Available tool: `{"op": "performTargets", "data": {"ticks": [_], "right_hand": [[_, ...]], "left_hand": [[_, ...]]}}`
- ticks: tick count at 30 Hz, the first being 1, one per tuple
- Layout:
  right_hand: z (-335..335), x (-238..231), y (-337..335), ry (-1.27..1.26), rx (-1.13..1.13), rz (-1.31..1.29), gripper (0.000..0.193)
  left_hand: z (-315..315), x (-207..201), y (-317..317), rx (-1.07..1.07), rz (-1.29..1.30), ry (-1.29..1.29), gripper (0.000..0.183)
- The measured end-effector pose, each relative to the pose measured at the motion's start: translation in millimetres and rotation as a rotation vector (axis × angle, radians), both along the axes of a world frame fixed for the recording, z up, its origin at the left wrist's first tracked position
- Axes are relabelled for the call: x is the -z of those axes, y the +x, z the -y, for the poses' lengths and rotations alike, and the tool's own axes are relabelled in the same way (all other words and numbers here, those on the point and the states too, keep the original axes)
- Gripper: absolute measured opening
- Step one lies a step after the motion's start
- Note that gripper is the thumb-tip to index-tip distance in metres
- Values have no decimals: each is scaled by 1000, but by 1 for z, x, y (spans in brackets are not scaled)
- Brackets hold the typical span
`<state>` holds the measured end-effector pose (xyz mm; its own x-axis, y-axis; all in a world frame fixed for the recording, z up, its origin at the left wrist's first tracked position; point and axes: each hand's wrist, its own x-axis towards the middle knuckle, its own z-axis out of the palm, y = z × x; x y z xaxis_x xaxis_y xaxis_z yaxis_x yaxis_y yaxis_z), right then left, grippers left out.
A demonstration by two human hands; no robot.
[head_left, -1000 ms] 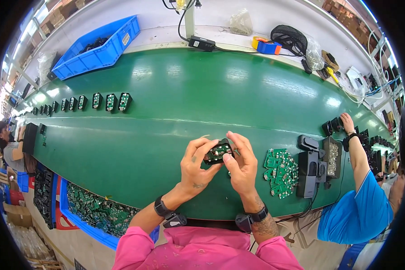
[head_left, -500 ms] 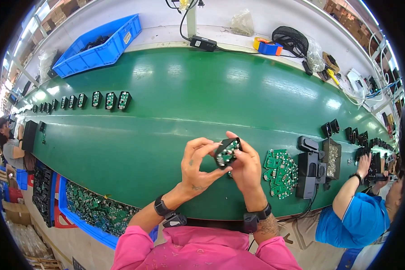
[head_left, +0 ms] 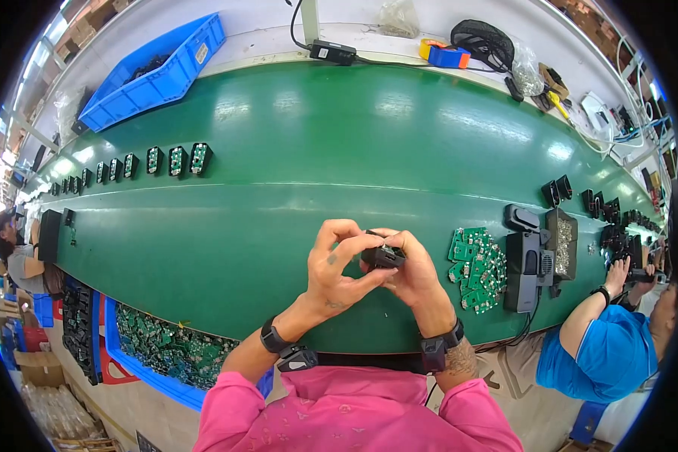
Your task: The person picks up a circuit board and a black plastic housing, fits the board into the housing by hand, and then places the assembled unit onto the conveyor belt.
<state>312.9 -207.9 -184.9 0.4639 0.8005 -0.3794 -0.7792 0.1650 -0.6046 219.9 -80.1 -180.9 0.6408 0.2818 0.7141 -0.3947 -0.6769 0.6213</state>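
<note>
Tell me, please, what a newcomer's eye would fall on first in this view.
Probably the small black housing held between the left hand and right hand, near the front edge of the green bench. Then perhaps the loose green circuit boards spread to their right, and the big blue crate at the upper left.

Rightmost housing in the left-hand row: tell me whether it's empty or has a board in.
The housing has a board in: green, visible within its black walls.
</note>
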Motion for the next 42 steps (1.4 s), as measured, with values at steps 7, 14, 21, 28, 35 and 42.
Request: {"op": "performTargets", "data": {"ticks": [7,14,21,28,35,42], "right_hand": [[7,-9,5,-95,649,1094,38],[17,-22,6,-105,650,1764,47],[16,-25,6,-12,602,1815,51],[15,-25,4,-41,608,1925,48],[14,-25,4,-25,600,1928,48],[15,-25,0,22,573,1853,45]], "left_hand": [[-1,4,2,92,-118,27,41],[2,2,2,96,-160,-284,39],[-9,4,5,50,-141,117,51],[-6,8,5,29,-101,97,53],[-4,-3,6,79,-53,98,52],[-5,11,6,88,51,212,48]]}}
